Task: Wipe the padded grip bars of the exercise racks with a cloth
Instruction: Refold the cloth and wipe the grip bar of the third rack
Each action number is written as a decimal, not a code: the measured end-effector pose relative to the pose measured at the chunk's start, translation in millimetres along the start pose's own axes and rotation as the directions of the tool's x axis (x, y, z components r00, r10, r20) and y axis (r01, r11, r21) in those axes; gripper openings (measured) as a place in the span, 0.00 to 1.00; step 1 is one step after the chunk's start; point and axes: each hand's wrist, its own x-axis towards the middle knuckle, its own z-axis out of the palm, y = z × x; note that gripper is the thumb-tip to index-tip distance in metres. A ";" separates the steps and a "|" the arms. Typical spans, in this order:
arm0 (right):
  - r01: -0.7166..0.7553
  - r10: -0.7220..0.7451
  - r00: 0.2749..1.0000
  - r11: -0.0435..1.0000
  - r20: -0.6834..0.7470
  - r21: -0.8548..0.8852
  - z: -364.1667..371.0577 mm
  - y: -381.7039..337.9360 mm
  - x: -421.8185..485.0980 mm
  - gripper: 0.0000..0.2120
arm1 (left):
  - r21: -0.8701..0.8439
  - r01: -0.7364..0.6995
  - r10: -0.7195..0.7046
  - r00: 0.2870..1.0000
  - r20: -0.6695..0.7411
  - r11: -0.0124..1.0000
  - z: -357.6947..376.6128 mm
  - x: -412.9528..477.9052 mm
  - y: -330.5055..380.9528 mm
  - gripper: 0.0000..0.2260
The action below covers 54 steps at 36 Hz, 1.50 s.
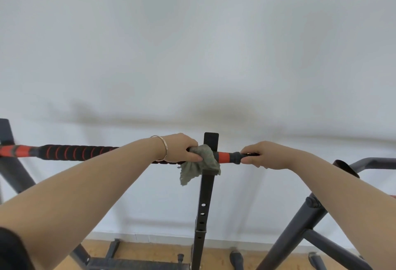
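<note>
A horizontal grip bar (pixel 77 153) with black padding ringed in red and bare orange sections runs across the rack at chest height. My left hand (pixel 182 148) grips a grey-green cloth (pixel 198 162) wrapped round the bar just left of the black upright post (pixel 206 194); loose cloth hangs below. My right hand (pixel 262 155) curls round the bar's padded right end, past the orange section (pixel 224 156). A thin bracelet sits on my left wrist.
A white wall fills the view behind the rack. A second dark rack frame (pixel 300 222) slants at the right, and another frame leg (pixel 12 169) stands at the left. Rack feet rest on the wooden floor (pixel 150 254) below.
</note>
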 end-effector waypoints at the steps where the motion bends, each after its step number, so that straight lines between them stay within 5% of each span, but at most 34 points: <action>1: -0.011 0.011 1.000 1.000 0.006 0.000 1.0 0.4 -0.1 0.04 | -0.050 0.003 -0.003 1.000 -0.012 0.999 0.8 -0.2 1.1 0.17; 8: -0.039 0.040 0.999 0.999 0.030 -0.034 7.0 -7.8 -1.9 0.02 | -0.337 0.085 -0.098 0.995 -0.021 0.938 8.1 -2.0 1.4 0.14; 13: -0.042 0.043 0.997 0.999 -0.060 0.016 13.7 -23.4 -4.3 0.14 | -0.369 0.068 -0.121 0.985 -0.122 0.927 10.3 6.8 -3.8 0.17; 22: -0.017 -0.035 0.972 0.975 -0.232 -0.222 24.9 -50.6 -2.7 0.05 | -0.405 0.018 -0.124 0.963 -0.238 0.914 12.5 11.3 -7.3 0.17; 26: 0.059 -0.057 0.868 0.998 -0.493 -0.010 26.6 -82.5 -2.6 0.08 | -0.541 -0.042 -0.150 0.940 -0.306 0.840 -3.0 7.0 -6.9 0.16; 34: 0.074 0.074 0.830 0.968 -0.552 0.240 45.2 -128.8 16.6 0.07 | -0.740 -0.075 -0.168 0.954 -0.248 0.668 -31.4 -19.8 -13.1 0.11; 38: 0.190 0.231 0.802 0.776 -0.552 0.601 41.8 -135.1 21.0 0.04 | -0.830 -0.085 -0.127 0.975 -0.185 0.552 -30.4 -38.1 -18.7 0.13; 41: 0.323 0.264 0.861 0.379 -0.436 0.867 37.7 -141.3 22.8 0.03 | -0.886 -0.101 -0.089 0.984 -0.157 0.452 -26.4 -51.5 -20.7 0.08; 43: 0.335 0.243 0.893 0.202 -0.379 0.920 35.9 -145.9 22.7 0.03 | -0.922 -0.120 -0.067 0.986 -0.155 0.368 -23.3 -60.0 -19.8 0.07; 48: 0.308 0.175 0.930 0.102 -0.322 0.946 38.2 -155.9 26.4 0.02 | -0.965 -0.105 -0.037 0.992 -0.117 0.239 -21.2 -77.8 -20.0 0.08; 54: 0.316 0.159 0.932 0.086 -0.326 0.945 40.1 -160.4 28.8 0.06 | -0.956 -0.072 -0.070 0.993 -0.096 0.285 -24.8 -92.8 -30.5 0.21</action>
